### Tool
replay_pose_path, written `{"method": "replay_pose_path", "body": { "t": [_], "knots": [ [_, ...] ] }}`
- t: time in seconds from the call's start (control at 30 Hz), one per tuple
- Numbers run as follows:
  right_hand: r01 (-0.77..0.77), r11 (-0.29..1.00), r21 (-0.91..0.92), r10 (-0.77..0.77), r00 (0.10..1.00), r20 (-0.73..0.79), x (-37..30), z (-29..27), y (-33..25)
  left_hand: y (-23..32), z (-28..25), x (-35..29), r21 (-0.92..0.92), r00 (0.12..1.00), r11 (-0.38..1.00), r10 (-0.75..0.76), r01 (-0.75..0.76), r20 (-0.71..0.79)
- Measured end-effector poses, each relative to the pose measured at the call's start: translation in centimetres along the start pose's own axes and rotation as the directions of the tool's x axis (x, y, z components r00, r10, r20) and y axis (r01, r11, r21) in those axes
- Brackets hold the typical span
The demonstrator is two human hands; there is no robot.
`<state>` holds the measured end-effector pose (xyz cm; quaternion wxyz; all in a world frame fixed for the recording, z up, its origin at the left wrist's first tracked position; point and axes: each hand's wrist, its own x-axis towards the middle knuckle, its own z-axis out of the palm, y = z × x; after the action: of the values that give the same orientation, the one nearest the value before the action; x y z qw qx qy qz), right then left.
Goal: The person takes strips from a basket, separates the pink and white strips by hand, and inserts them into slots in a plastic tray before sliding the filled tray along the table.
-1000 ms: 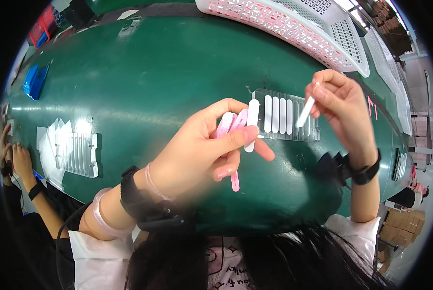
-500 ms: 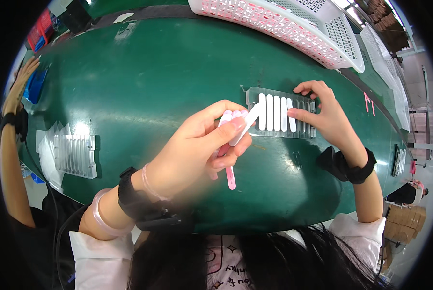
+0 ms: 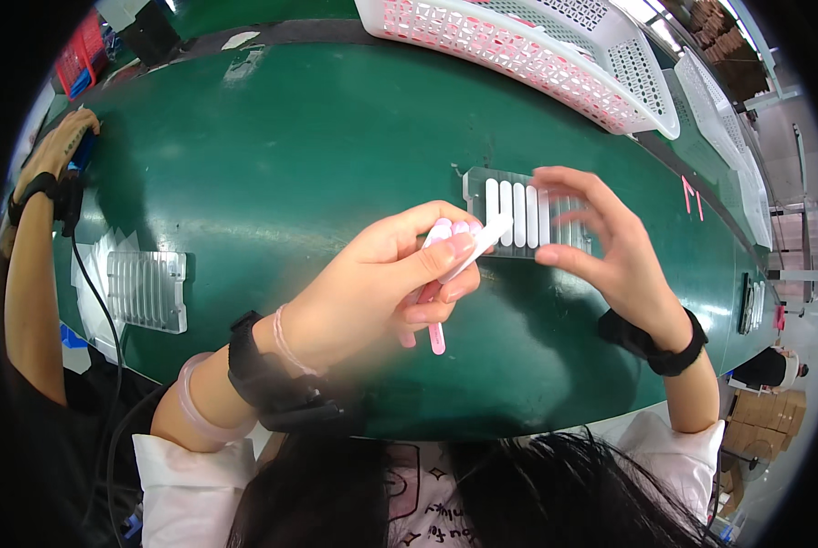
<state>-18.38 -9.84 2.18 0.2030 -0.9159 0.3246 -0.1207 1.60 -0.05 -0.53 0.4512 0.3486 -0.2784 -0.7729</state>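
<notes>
My left hand (image 3: pixel 381 260) is closed round a small bundle of flat, round-ended strips that look like nail files (image 3: pixel 437 340). Some show pink, and a white one (image 3: pixel 478 248) juts out past the thumb toward the tray. In the clear slotted tray (image 3: pixel 472 190), several white strips (image 3: pixel 518 217) stand side by side in the left slots. My right hand (image 3: pixel 610 237) hovers over the tray's right part, fingers apart and slightly blurred, holding nothing that I can see. It covers some of the slots behind it.
A white perforated basket (image 3: pixel 527 68) with pink pieces stands at the far edge. Two pink strips (image 3: pixel 693 198) lie at the right. Another clear slotted tray (image 3: pixel 148 290) sits at left beside clear sheets. A co-worker's hand (image 3: pixel 60 146) touches a blue object at the far left.
My right hand has lifted off the last white strip, spreading its fingers; that strip leaned before and now stands straight beside the others. The co-worker's hand has shifted right.
</notes>
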Motion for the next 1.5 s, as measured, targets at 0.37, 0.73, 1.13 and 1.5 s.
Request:
{"method": "replay_pose_path", "body": {
  "t": [0.37,0.73,1.13,1.5],
  "knots": [
    [-0.283,0.402,0.871,0.151,0.958,0.242,0.3,1.3,-2.4,-0.1,0.7,-0.6,0.104,0.997,0.995,-0.001,-0.007,0.076],
    [-0.129,0.191,0.973,0.006,0.991,0.131,0.1,2.2,-1.4,0.5,0.4,-0.6,0.163,0.993,0.986,0.022,-0.040,0.114],
    [-0.011,0.736,0.677,0.260,0.928,-0.268,1.0,-0.4,-0.7,-0.1,0.0,0.0,0.125,1.000,0.992,0.003,0.000,-0.023],
    [0.261,0.844,-0.468,-0.264,0.963,0.060,-3.1,1.4,-1.0,-0.3,-0.3,-0.1,0.093,0.996,0.993,0.080,-0.078,-0.026]
  ]
}}
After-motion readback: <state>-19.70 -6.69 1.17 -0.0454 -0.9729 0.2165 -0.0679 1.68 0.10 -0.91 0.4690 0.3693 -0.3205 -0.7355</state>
